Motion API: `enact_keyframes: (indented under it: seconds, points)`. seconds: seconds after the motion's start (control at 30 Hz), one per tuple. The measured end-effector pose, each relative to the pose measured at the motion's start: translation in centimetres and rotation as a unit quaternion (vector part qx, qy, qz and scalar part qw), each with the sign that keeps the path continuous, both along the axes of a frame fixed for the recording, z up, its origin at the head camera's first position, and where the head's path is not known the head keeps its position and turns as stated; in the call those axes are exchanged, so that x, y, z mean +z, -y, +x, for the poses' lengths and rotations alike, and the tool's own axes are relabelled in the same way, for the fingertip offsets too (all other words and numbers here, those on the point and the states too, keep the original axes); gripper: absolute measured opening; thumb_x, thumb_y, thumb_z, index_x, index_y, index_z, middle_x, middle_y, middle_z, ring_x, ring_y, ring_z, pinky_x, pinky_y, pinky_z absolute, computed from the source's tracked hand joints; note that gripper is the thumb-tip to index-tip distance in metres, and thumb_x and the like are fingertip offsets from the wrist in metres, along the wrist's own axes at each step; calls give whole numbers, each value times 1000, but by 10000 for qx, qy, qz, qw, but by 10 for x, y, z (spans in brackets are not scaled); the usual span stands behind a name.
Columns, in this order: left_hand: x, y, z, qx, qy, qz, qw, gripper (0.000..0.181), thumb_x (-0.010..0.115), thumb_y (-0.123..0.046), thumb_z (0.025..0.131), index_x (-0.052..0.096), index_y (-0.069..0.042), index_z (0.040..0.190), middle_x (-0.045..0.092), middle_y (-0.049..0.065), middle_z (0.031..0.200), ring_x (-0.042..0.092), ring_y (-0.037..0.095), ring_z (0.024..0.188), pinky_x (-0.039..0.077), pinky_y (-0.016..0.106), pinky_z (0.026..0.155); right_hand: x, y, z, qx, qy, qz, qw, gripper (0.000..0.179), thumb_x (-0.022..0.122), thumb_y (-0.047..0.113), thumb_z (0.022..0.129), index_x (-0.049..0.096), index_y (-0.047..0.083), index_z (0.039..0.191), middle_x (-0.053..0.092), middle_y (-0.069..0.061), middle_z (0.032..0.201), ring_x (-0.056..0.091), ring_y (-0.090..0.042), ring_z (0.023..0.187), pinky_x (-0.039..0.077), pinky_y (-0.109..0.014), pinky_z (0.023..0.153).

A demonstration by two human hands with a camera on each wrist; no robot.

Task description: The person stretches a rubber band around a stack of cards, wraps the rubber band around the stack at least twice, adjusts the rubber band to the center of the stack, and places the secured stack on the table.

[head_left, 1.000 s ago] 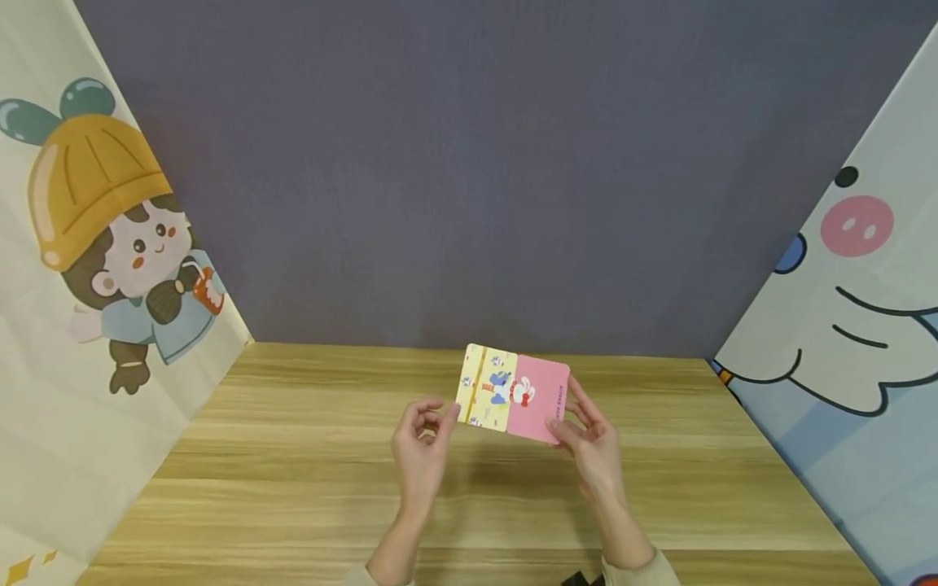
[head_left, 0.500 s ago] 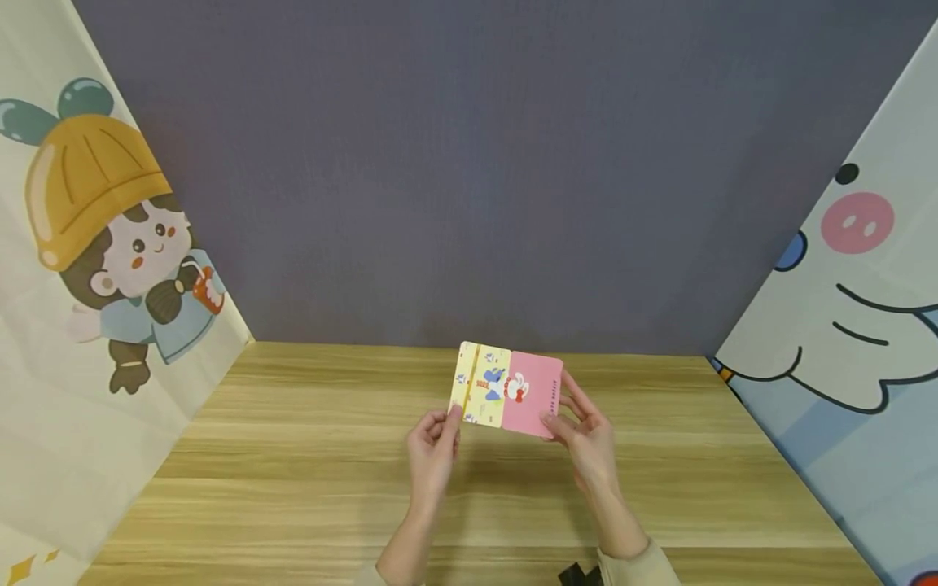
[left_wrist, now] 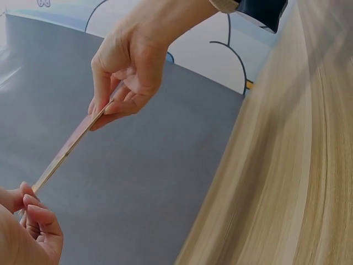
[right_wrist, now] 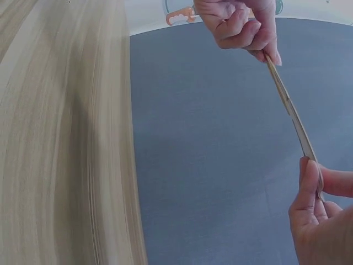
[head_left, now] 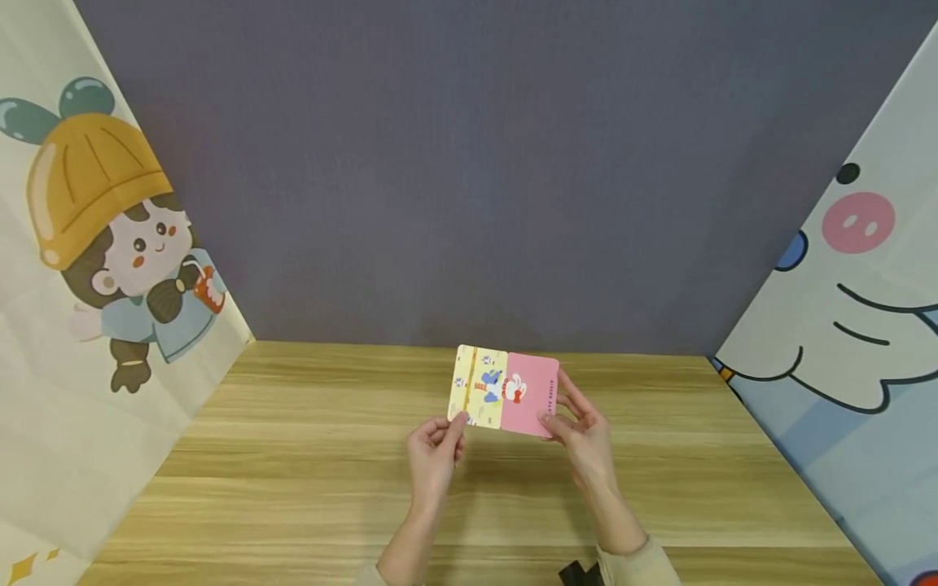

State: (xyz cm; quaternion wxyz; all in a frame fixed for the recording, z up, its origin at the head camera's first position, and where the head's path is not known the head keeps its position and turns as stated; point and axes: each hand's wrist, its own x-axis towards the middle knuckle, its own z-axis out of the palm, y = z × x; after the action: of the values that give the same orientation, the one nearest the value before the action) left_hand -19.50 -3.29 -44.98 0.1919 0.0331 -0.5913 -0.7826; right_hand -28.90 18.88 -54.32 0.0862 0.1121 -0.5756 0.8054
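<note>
A thin, flat booklet (head_left: 529,395) is held up above the table in the head view. Its left part is yellow with a blue figure and a narrow gold band; its right part is pink with a white rabbit. My left hand (head_left: 431,460) pinches the lower left corner, thumb on the front. On the pink side, my right hand (head_left: 592,448) grips the right edge, thumb in front and fingers behind. Both wrist views show the booklet (right_wrist: 290,110) edge-on, as a slim strip between the two hands. Its back face is hidden in the head view.
The wooden table (head_left: 293,456) spreads below the hands. Behind it rises a dark grey panel (head_left: 469,179). Cartoon-printed sheets flank it, one on the left (head_left: 44,342) and one on the right (head_left: 901,285). A black object (head_left: 579,574) sits by the right sleeve.
My left hand, at first beside the yellow edge with fingers spread, has moved in and now pinches the lower left corner. The booklet has shifted slightly left with my right hand.
</note>
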Motion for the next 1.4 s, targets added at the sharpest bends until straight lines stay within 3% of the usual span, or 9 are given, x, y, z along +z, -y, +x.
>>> enact_keyframes:
  seconds: [0.17, 0.23, 0.43, 0.53, 0.67, 0.83, 1.13, 1.23, 1.4]
  points:
    - [-44, 1, -22, -164, -212, 60, 9996, 24, 65, -23, 81, 58, -4, 70, 55, 1, 51, 44, 5, 38, 34, 27, 25, 1, 2, -1, 37, -44, 39, 10000, 74, 69, -2, 73, 38, 23, 135, 50, -22, 115, 58, -42, 85, 53, -40, 53]
    - [-39, 1, -19, -196, -172, 106, 9996, 25, 65, -24, 81, 58, -3, 69, 55, -1, 51, 44, 4, 38, 35, 24, 25, 3, 3, -1, 20, -67, 76, 9999, 73, 69, -2, 73, 39, 23, 135, 50, -22, 114, 58, -42, 85, 53, -41, 52]
    - [13, -8, 9, -314, 295, 217, 9988, 27, 66, -19, 80, 58, 4, 69, 53, 0, 48, 42, 5, 37, 35, 15, 31, 8, 9, 1, 84, -52, 78, 9999, 73, 70, -2, 72, 40, 23, 134, 51, -23, 112, 58, -42, 84, 53, -41, 52]
    - [-9, -8, 0, -343, 39, 200, 9992, 26, 64, -20, 82, 59, 4, 72, 54, 2, 49, 42, 6, 37, 33, 21, 27, 8, 10, 1, 106, -51, 108, 9999, 73, 70, -1, 72, 40, 23, 134, 51, -22, 113, 59, -42, 83, 53, -41, 52]
    - [-64, -5, -28, -368, 39, 17, 9993, 31, 66, -31, 80, 61, 0, 78, 57, 7, 54, 45, 9, 38, 35, 27, 26, 6, 8, -1, 82, -114, 116, 9998, 73, 69, -2, 72, 39, 22, 135, 51, -22, 113, 59, -42, 82, 52, -41, 51]
    - [-93, -2, -44, -354, 263, 340, 9984, 38, 67, -36, 77, 61, 0, 85, 58, 16, 63, 47, 16, 41, 38, 28, 29, 7, 6, -1, 154, -243, 186, 9994, 74, 67, -4, 74, 36, 20, 136, 52, -21, 114, 60, -39, 82, 53, -41, 52]
    - [-78, 2, -33, -354, 126, 266, 9989, 36, 65, -29, 80, 61, 6, 82, 61, 14, 63, 52, 16, 42, 42, 25, 32, 54, 19, 30, 534, -793, -22, 9954, 68, 63, -9, 76, 38, 11, 135, 58, -14, 105, 63, -27, 74, 52, -29, 49]
    - [-91, 1, -40, -360, 414, 297, 9981, 41, 68, -36, 76, 63, 4, 83, 63, 17, 66, 56, 21, 43, 45, 28, 33, 85, 29, 49, 320, -636, 87, 9974, 65, 65, -6, 74, 41, 10, 133, 59, -12, 100, 64, -24, 72, 52, -26, 49]
    - [-92, -5, -41, -573, 566, 440, 9958, 42, 68, -38, 75, 65, 3, 82, 63, 20, 68, 58, 29, 46, 46, 31, 35, 127, 46, 74, -164, 160, 408, 9989, 65, 62, -12, 72, 42, 5, 131, 59, -8, 94, 63, -19, 68, 51, -23, 51]
